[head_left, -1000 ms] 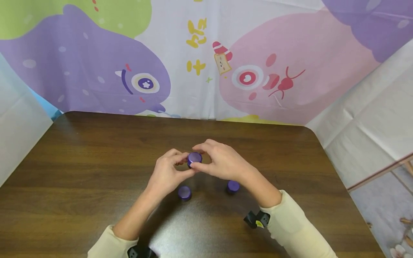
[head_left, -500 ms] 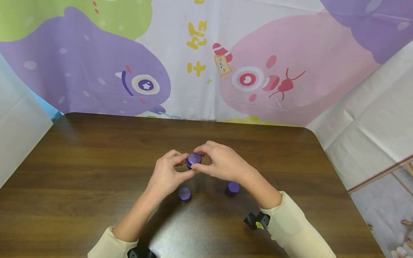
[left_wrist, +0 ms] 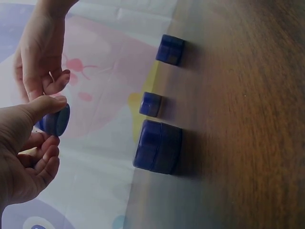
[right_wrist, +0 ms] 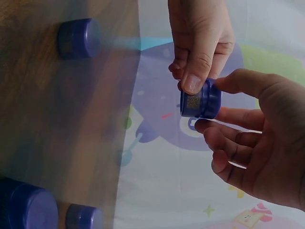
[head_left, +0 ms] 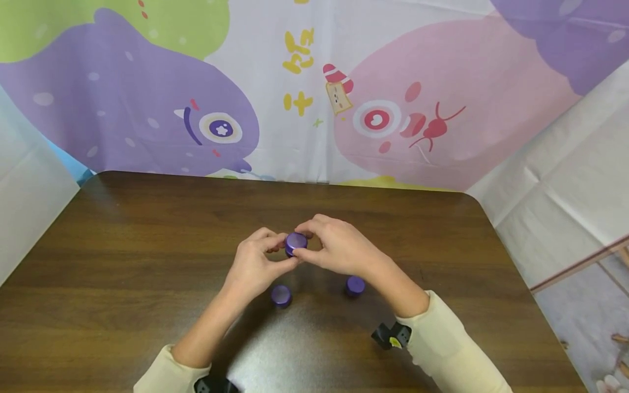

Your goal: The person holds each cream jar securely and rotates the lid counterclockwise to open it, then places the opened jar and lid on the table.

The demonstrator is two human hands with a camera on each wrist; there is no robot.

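Observation:
Both hands meet over the table around a small purple jar [head_left: 296, 241], raised off the tabletop. My left hand [head_left: 253, 265] pinches its lower body between thumb and fingers; a label [right_wrist: 193, 102] shows beside that thumb in the right wrist view. From the other side, the thumb and index finger of my right hand [head_left: 344, 248] grip the purple lid [right_wrist: 212, 99]. The right hand's other fingers curl loosely below it. Two more purple jars, one [head_left: 281, 295] near the left wrist and one [head_left: 355, 285] under the right forearm, stand upright on the table.
Three jars stand on the wooden table [head_left: 123, 273] in the left wrist view: a large one [left_wrist: 158, 147], a small one [left_wrist: 150, 104] and another [left_wrist: 170, 49]. A printed cartoon cloth [head_left: 295, 147] hangs along the back edge, with pale cloth [head_left: 560, 174] on the right.
Almost nothing moves. Both hands keep their hold on the raised jar at the same spot, and the jars on the table stay where they were.

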